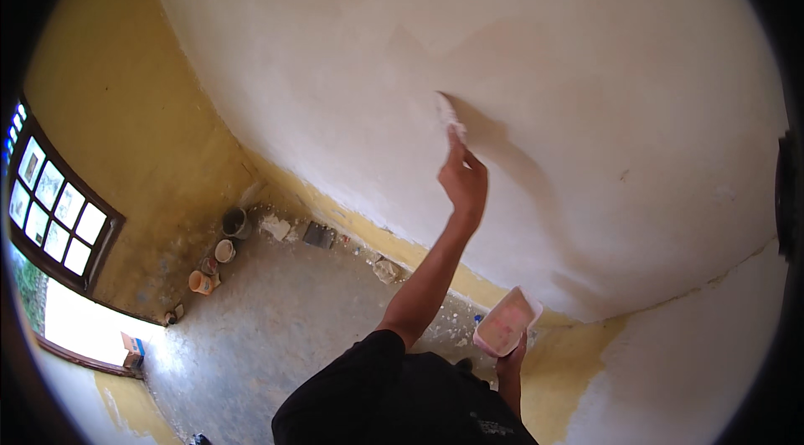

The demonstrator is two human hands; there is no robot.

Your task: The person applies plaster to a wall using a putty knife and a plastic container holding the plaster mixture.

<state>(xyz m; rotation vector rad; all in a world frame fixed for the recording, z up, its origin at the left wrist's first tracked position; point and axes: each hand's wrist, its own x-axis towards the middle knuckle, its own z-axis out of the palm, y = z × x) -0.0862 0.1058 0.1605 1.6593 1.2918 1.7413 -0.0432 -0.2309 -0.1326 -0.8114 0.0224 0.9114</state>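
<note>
My left hand is raised to the white-coated wall, its fingers closed on a whitish flat spreading blade that lies at or very near the surface, casting a shadow. My right hand is lower down on the right, holding a pale rectangular tub with pinkish-looking contents; most of its fingers are hidden behind the tub.
A yellow wall on the left has a window and a bright doorway with a box. Several buckets, a dark tile and white debris lie on the concrete floor along the walls.
</note>
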